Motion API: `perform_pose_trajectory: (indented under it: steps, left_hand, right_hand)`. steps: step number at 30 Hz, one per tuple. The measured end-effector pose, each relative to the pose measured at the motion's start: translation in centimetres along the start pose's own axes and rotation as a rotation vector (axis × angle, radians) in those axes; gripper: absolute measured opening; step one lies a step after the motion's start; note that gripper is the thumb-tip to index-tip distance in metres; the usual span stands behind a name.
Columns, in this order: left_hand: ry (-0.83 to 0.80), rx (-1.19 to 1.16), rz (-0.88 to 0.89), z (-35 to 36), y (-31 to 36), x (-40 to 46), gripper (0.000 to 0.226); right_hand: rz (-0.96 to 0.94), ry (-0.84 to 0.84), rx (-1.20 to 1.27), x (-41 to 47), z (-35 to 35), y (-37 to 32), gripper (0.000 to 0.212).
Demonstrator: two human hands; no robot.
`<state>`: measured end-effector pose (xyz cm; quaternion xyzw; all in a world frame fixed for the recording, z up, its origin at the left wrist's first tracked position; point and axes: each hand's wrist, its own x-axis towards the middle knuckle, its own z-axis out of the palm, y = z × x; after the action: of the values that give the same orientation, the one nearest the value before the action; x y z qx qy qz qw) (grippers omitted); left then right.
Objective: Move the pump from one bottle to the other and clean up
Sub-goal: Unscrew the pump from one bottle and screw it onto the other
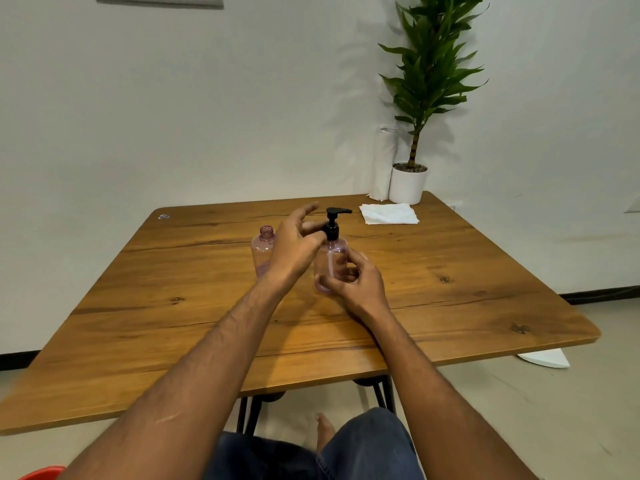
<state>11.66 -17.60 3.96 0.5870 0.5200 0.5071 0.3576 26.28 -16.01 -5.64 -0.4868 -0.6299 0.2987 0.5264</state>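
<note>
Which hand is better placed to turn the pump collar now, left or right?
Left. The left hand already pinches the black pump at its collar, while the right hand wraps the bottle body, steadying it.

Seen from above and behind: wooden table (450, 292) against a white wall. Near its middle, two clear pink bottles standing upright, just apart. Right-hand bottle (330, 261) topped by a black pump (334, 221), spout pointing right. Right hand (353, 284) wrapped around this bottle's lower body. Left hand (294, 249) pinching the pump's collar, other fingers spread. Open-necked bottle (264, 251) partly hidden behind the left hand. Folded white tissue (388, 214) lying at the far right, near a potted plant (422, 98) and a paper roll (384, 164).
</note>
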Motion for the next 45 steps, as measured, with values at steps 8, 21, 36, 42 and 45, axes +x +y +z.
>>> perform_pose_trajectory:
  steps: [8,21,36,42,45]
  left_hand:
    - [0.094,0.077,0.079,0.0,0.0,0.0,0.062]
    - [0.138,0.071,0.084,0.0,-0.8,-0.8,0.052]
    - [0.220,0.078,0.124,0.9,-0.8,0.2,0.062]
    - [0.056,0.093,0.107,0.7,-0.2,0.2,0.071]
    - [0.017,0.069,0.108,1.0,0.1,0.3,0.075]
  right_hand:
    - [0.019,-0.020,0.024,0.0,-0.2,0.1,0.080]
    - [0.002,0.006,0.019,0.1,0.1,0.4,0.079]
    - [-0.002,0.006,-0.011,-0.1,0.1,0.0,0.074]
    - [0.003,-0.002,-0.014,-0.1,0.1,0.0,0.082]
    - [-0.004,-0.001,-0.001,-0.2,0.0,-0.1,0.082]
